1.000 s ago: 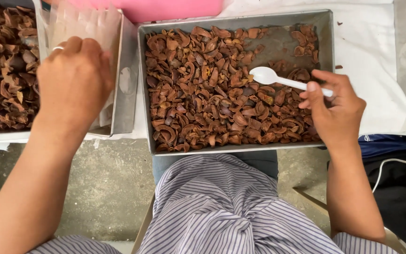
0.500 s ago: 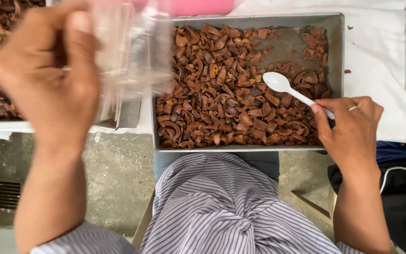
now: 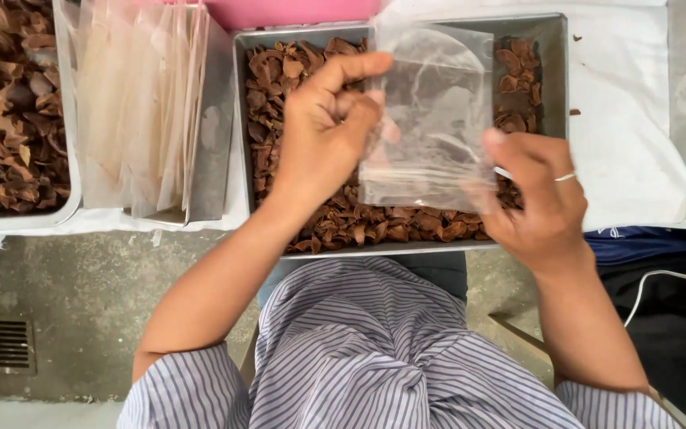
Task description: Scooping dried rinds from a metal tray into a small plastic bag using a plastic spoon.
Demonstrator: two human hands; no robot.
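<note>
Both hands, left hand [image 3: 323, 131] and right hand [image 3: 537, 202], pinch a clear bag [image 3: 430, 119] over the metal tray [image 3: 557, 48] of brown pieces [image 3: 279, 71]; the thin film could slip or tear if tugged unevenly.

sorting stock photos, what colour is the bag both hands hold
Clear, see-through plastic bag, seen in the head view.
</note>
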